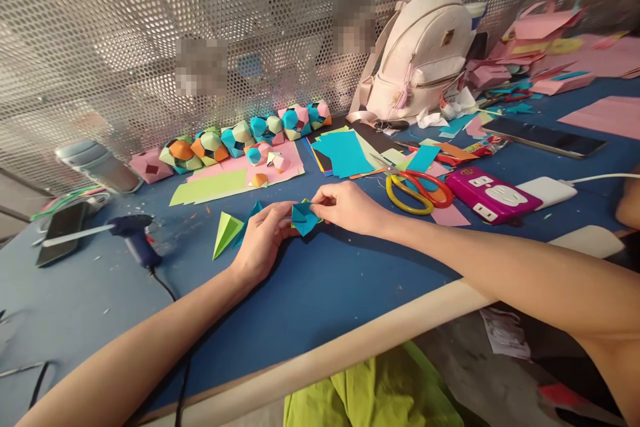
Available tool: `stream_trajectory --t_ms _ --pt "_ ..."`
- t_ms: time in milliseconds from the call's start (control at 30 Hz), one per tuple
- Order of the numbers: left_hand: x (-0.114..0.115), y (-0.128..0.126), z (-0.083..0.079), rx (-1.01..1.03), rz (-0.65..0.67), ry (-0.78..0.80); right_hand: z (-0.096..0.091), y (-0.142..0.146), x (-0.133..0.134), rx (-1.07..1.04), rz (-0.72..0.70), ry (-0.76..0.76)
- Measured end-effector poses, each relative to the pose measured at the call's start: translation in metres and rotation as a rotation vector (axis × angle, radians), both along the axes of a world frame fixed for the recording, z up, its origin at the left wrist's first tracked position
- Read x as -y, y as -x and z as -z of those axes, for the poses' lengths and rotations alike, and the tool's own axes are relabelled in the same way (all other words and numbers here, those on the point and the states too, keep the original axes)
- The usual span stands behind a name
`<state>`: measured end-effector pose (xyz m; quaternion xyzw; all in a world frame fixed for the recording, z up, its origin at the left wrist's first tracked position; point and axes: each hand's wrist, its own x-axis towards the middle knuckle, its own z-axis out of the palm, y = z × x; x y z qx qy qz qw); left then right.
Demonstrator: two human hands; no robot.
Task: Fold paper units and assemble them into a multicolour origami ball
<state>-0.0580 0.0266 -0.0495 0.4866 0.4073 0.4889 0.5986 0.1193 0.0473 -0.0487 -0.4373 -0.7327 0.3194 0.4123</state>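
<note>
Both my hands meet over the blue table (320, 287), pinching a small folded teal paper piece (303, 218). My left hand (263, 240) grips its left side with curled fingers. My right hand (347, 207) pinches its upper right edge between thumb and fingers. A folded green paper cone (225, 232) and a second teal folded piece (249, 219) lie just left of my left hand.
A row of multicoloured paper balls (240, 137) lines the perforated metal screen. Green and pink sheets (225, 183), teal paper (343, 152), scissors (417, 190), a pink power strip (493, 195), a glue gun (133, 233), phones and a white backpack (425, 53) surround the work spot.
</note>
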Motion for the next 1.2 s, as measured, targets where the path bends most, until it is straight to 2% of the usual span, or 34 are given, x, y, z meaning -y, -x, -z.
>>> stream_trajectory --t_ms 133,267,467,667,767,867,967,1200 --pt "0.000 0.002 0.004 -0.225 0.010 -0.082 -0.001 -0.002 0.002 0.070 -0.014 -0.100" --pt "0.001 0.001 0.007 -0.448 -0.061 -0.181 -0.001 0.001 0.008 0.147 -0.052 -0.247" --pt "0.003 0.000 0.006 -0.538 -0.090 -0.189 0.004 0.004 0.012 0.224 -0.092 -0.409" --pt "0.009 -0.002 0.000 -0.654 -0.080 -0.313 0.004 0.003 0.016 0.306 -0.152 -0.518" --pt "0.009 -0.003 -0.001 -0.605 -0.155 -0.248 -0.001 0.004 0.018 0.166 -0.106 -0.439" --pt "0.007 -0.003 0.000 -0.447 -0.217 -0.142 -0.008 0.002 0.015 -0.003 -0.029 -0.239" --pt "0.004 -0.004 -0.001 -0.310 -0.243 -0.080 -0.011 0.000 0.012 -0.061 -0.007 -0.103" --pt "0.003 -0.003 0.001 -0.271 -0.245 -0.089 -0.005 0.007 0.016 -0.009 -0.064 -0.076"
